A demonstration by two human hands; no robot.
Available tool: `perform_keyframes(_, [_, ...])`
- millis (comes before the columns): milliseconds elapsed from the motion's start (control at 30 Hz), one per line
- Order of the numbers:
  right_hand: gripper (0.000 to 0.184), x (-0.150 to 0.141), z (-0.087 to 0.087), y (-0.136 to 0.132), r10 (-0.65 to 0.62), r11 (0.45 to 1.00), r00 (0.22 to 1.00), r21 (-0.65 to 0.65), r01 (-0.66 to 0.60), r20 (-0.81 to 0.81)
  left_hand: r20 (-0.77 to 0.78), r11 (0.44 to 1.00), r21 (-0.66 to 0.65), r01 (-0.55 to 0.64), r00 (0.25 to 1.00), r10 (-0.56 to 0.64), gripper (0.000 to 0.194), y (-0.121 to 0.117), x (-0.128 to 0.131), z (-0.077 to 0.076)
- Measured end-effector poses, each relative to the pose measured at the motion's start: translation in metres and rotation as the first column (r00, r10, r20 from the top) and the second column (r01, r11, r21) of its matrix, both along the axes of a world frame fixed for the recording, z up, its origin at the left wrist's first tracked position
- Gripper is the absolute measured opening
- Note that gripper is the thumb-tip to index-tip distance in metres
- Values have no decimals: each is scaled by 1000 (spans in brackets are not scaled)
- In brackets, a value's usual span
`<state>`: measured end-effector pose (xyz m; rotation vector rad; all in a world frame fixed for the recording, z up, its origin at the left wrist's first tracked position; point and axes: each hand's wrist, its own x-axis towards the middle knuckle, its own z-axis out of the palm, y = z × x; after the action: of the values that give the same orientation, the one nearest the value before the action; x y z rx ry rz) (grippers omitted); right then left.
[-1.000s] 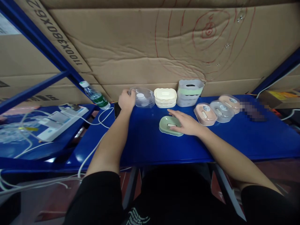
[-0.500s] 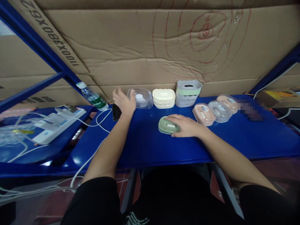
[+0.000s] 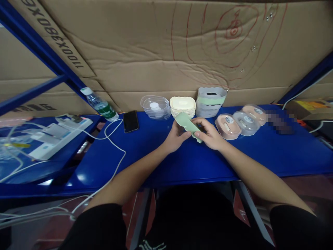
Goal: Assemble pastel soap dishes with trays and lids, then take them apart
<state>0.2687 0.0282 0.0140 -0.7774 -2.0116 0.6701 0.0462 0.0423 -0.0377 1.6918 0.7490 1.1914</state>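
A light green soap box (image 3: 187, 124) is held tilted up off the table, one long wavy-edged side toward me. My left hand (image 3: 174, 139) grips its left end, thumb on the near side. At the right end my right hand (image 3: 210, 135) closes around it, thumb in front and fingers behind. The box's far side is hidden. Just beyond my hands stand a stack of cream wavy-edged trays (image 3: 182, 103), a stack of clear plastic lids (image 3: 161, 110) and a stack of grey and green box bodies (image 3: 211, 100).
On the right lie two pink boxes (image 3: 229, 127) and a grey box (image 3: 247, 125) with round labels. A phone (image 3: 131, 121), a water bottle (image 3: 100, 106) and a white cable (image 3: 124, 152) are on the left. Cardboard (image 3: 135, 45) backs the blue table (image 3: 166, 170).
The green box has been lifted from the table and tilted. My left hand has come from beside the clear lids to grip it together with my right hand.
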Motion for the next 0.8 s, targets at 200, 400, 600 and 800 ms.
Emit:
perform_keyframes(200, [44, -3, -7, 0, 83, 990, 995, 120, -76, -55, 175, 995, 92, 43, 983, -59, 89, 1, -2, -2])
perform_keyframes(400, [38, -10, -13, -6, -2, 985, 979, 166, 37, -206, 186, 975, 220, -13, 982, -29, 96, -1, 5, 5])
perform_keyframes(600, [46, 0, -9, 8, -291, 874, 751, 154, 460, -593, -94, 884, 438, -162, 970, 224, 115, 16, -9, 57])
perform_keyframes(800, [56, 9, -4, 16, -370, 831, 698, 118, 544, -614, -744, 800, 599, 39, 397, 537, 109, 72, -7, 154])
